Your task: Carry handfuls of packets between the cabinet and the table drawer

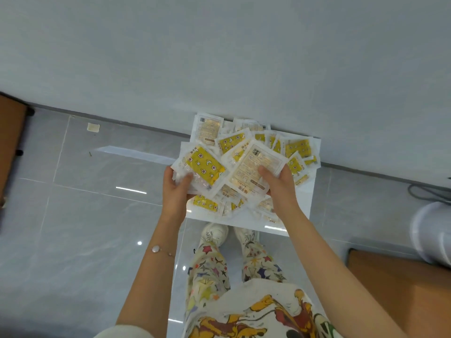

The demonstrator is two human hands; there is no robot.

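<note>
My left hand point(176, 189) grips a clear packet with a yellow star-and-moon print point(202, 165), thumb on top of it. A second packet point(256, 167), turned to its printed label side, is held in my right hand point(278, 184), whose thumb presses on its face. Both packets are raised above a white sheet point(302, 191) on the floor by the wall. Several more of the same yellow packets point(296, 148) lie piled on that sheet, some face up, some label side up.
Grey glossy floor tiles point(85, 215) spread to the left. A grey wall point(219, 57) runs behind the pile. Brown wooden furniture point(400, 289) stands at right, another brown piece point(9, 142) at far left. A white cylinder point(432, 232) and a cable point(424, 191) are at right.
</note>
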